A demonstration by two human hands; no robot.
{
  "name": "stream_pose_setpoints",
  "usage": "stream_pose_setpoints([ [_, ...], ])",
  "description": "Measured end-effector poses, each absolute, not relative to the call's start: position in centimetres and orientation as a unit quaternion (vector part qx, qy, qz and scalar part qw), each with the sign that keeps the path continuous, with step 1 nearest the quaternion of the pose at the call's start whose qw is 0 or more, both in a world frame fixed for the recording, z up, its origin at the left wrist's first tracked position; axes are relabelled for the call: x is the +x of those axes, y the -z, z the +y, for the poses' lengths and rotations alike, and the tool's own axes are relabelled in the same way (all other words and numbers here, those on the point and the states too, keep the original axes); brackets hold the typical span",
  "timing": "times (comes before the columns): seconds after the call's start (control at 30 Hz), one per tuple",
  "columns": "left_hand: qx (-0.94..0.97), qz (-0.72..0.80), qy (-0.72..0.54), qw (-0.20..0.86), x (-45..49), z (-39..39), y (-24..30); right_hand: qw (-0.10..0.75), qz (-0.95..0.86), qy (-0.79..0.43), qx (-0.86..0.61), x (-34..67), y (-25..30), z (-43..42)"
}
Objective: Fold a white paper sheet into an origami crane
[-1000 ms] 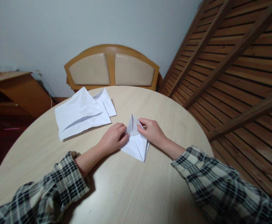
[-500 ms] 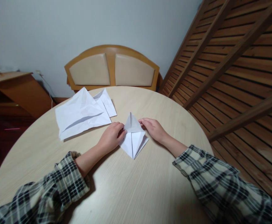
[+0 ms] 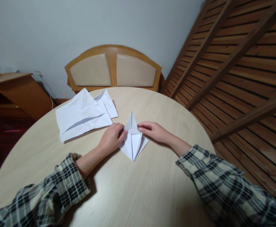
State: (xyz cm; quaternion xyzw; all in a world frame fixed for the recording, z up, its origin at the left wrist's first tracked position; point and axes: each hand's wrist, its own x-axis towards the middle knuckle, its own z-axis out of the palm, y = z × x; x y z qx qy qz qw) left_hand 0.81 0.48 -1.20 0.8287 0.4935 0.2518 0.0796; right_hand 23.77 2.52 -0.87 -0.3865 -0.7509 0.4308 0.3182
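Note:
A white folded paper (image 3: 133, 142), kite-shaped with a raised pointed flap at its far end, lies near the middle of the round table (image 3: 138, 192). My left hand (image 3: 111, 137) is curled with its fingertips pinching the paper's left edge. On the other side, my right hand (image 3: 152, 130) rests with fingers pressed together on the right edge at the cross fold. Both forearms wear plaid sleeves.
Two crumpled white sheets (image 3: 82, 115) lie on the table's far left, one partly under the other. A wooden chair with padded back (image 3: 113, 69) stands behind the table. A slatted wooden structure (image 3: 235, 63) fills the right side. A wooden cabinet (image 3: 17, 91) stands at left.
The folded paper has shifted a little toward the far side and its top flap has been pressed flatter. My right hand's fingers have stretched out along the fold; the left hand kept its hold.

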Motion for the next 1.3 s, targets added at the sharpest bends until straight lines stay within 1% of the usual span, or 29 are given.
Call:
stream_pose_setpoints([
  [0.53, 0.837, 0.478, -0.251, 0.09, 0.99, 0.38, 0.91, 0.335, -0.74, -0.418, -0.407, 23.2, 1.21, 2.49],
  [0.77, 0.841, 0.47, -0.25, 0.092, 1.11, 0.4, 0.86, 0.348, -0.721, -0.43, -0.417, 23.1, 1.55, 2.54],
  [1.3, 0.856, 0.436, -0.251, 0.115, 1.21, 0.02, 0.62, 0.348, -0.753, -0.358, -0.428, 22.87, 0.86, 2.23],
])
